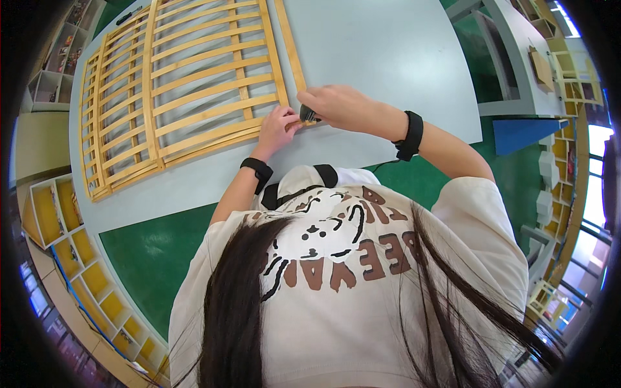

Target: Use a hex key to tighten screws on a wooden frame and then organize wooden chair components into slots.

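Observation:
A light wooden slatted frame (pixel 152 84), with long rails crossed by several thin slats, lies flat on the pale table (pixel 381 58). Along its right side runs a narrow wooden strip (pixel 289 45). My right hand (pixel 336 107) is closed round a dark-handled tool (pixel 308 114), held over the near end of that strip; its tip is hidden, so its exact kind does not show. Close beside it, at the frame's near right corner, my left hand (pixel 278 132) has its fingers bent and pressed together. What they pinch is covered by the fingers.
A black screwdriver (pixel 126 18) lies at the table's far left. White shelves with yellow backs (pixel 97 284) line the left wall. To the right stand a grey-white cabinet frame (pixel 511 64) and a blue panel (pixel 527 134). The floor (pixel 152 249) is green.

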Tool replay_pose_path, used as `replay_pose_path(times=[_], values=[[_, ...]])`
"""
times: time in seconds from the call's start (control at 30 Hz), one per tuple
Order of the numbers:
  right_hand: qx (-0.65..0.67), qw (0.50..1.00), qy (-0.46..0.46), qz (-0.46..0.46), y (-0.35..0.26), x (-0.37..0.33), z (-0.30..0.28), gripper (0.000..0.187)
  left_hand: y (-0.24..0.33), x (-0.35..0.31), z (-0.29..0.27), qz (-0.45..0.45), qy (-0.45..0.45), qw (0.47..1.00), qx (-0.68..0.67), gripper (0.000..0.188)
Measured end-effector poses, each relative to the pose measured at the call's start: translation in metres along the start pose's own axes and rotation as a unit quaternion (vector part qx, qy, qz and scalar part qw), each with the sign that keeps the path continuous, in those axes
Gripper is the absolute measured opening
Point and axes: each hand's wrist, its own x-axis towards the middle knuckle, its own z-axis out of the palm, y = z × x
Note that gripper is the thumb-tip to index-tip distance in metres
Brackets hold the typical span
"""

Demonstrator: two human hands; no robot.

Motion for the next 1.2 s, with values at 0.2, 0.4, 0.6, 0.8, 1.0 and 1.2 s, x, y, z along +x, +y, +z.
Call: replay_pose_path(times=[0.2,0.4,0.6,0.8,1.0,1.2], values=[[0.003,0.997,-0.073,0.001,-0.007,0.0,-0.01,0.023,-0.002,-0.002,-0.001,0.013,0.006,1.0,0.012,0.014],[0.14,0.985,-0.101,-0.016,0.001,-0.003,-0.014,0.025,-0.002,-0.001,-0.002,0.0,-0.015,1.0,0.017,0.017],[0.045,0.998,0.028,-0.033,-0.019,-0.013,0.006,0.033,-0.005,-0.002,0.002,0.013,-0.016,1.0,0.004,0.022],[-0.085,0.991,0.043,0.092,-0.014,-0.012,0.006,0.037,0.002,-0.001,-0.001,0.013,-0.003,1.0,0.017,0.024],[-0.047,0.991,-0.035,0.118,-0.002,-0.013,0.005,0.024,0.004,-0.001,-0.004,-0.002,-0.027,1.0,0.015,0.024],[-0.141,0.988,-0.041,0.044,-0.003,-0.006,-0.002,0.012,0.003,-0.001,-0.004,0.014,-0.004,1.0,0.007,0.026]])
